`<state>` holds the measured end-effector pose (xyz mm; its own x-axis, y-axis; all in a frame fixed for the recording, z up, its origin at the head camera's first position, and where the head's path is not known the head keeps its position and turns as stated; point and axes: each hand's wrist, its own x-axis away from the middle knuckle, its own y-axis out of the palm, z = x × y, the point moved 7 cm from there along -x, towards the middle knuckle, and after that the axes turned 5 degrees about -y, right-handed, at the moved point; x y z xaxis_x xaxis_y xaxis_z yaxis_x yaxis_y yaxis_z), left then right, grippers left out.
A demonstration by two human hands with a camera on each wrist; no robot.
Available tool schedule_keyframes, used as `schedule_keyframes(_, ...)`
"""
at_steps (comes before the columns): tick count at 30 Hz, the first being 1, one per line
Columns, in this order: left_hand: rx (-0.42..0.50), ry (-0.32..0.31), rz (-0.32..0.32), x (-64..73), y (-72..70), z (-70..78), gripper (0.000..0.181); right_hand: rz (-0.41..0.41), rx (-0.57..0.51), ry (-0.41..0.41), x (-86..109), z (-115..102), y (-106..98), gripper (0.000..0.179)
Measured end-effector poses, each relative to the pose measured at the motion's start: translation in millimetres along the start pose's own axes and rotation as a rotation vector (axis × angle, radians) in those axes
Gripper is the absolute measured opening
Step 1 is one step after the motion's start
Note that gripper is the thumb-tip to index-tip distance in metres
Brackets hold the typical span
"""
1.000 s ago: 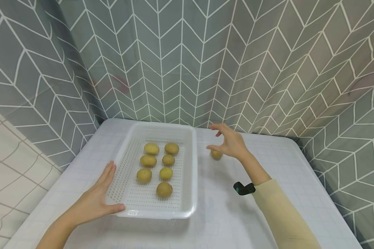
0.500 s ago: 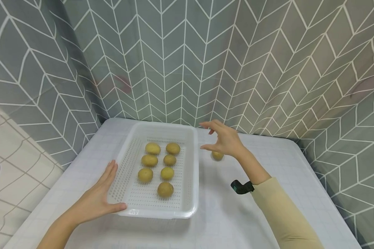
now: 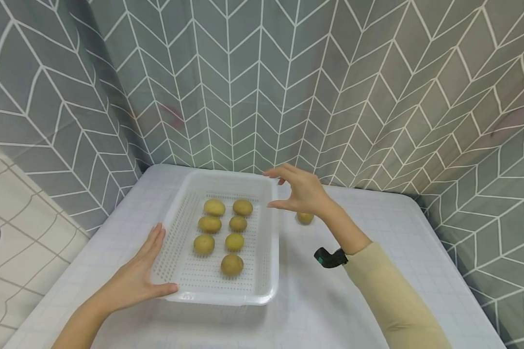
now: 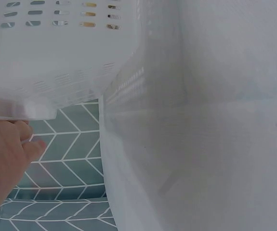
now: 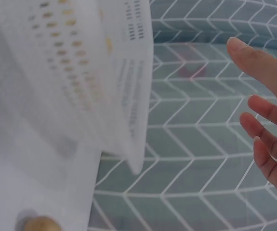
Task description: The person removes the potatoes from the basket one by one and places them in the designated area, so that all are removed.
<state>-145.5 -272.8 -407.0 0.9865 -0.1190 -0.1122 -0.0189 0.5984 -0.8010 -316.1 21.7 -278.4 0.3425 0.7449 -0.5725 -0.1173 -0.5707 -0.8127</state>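
Note:
A white perforated plastic basket (image 3: 268,271) with several potatoes (image 3: 231,265) inside, set in two rough columns, is on the white-covered table. My left hand (image 3: 133,281) lies along its left side, fingers straight, thumb at the near left corner. In the left wrist view, part of my left hand (image 4: 6,159) shows beside the basket's rim. My right hand (image 3: 301,191) is at the far right rim, thumb and fingers spread with nothing between them. The right wrist view has this hand (image 5: 273,106) apart from the basket wall (image 5: 124,96). Partly hidden behind my right wrist is a lone potato (image 3: 304,218).
A grey curtain (image 3: 253,87) with white chevron lines hangs behind the table and along its sides. The table (image 3: 375,208) extends to the right of the basket. Pale tiled floor (image 3: 22,242) shows at the left. A dark device (image 3: 330,258) is strapped to my right wrist.
My right hand has moved left, from above the lone potato to the basket's far right rim, its thumb and fingers still spread. My left hand stays at the basket's left side.

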Motion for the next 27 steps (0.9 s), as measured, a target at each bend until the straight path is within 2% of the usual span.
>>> schedule_keyframes(8, -0.017, 0.019, 0.010, -0.1, -1.2, 1.2, 0.127, -0.068, -0.058, -0.039, -20.1, -18.0, 8.5, 0.058)
schedule_keyframes(27, -0.026, 0.004, -0.001, 0.3, -1.2, 1.4, 0.126, -0.110, -0.155, -0.108, -55.9, -55.9, 23.1, 0.043)
